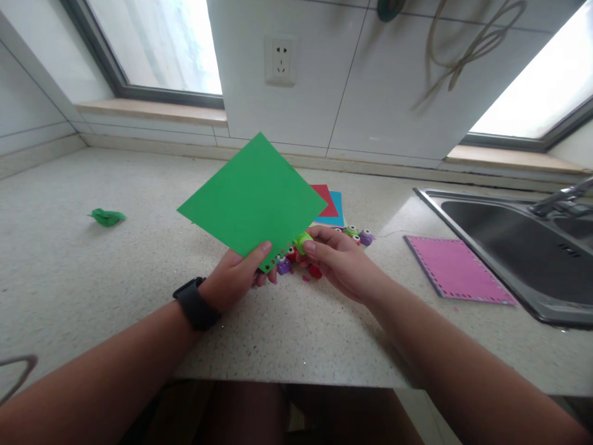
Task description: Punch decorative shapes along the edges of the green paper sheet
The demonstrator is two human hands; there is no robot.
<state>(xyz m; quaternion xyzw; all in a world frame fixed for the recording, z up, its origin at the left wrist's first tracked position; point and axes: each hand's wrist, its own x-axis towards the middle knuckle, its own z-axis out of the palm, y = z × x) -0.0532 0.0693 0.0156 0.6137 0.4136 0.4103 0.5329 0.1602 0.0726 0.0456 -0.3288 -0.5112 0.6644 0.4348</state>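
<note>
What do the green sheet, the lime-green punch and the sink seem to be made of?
Green sheet: probably paper or thin card, matt, flat with crisp edges.
Lime-green punch: perhaps smooth plastic, judging by its bright, even colour.
Sink: likely metal, grey with satin shine.

Matt green paper [252, 201]; punch [303, 241] probably glossy plastic; smooth counter [139, 266], metal sink [514, 247].

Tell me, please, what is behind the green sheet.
Behind the green sheet, a red sheet and a blue sheet show partly, red overlapping blue. Their remaining parts are covered; what else is there cannot be seen.
</note>
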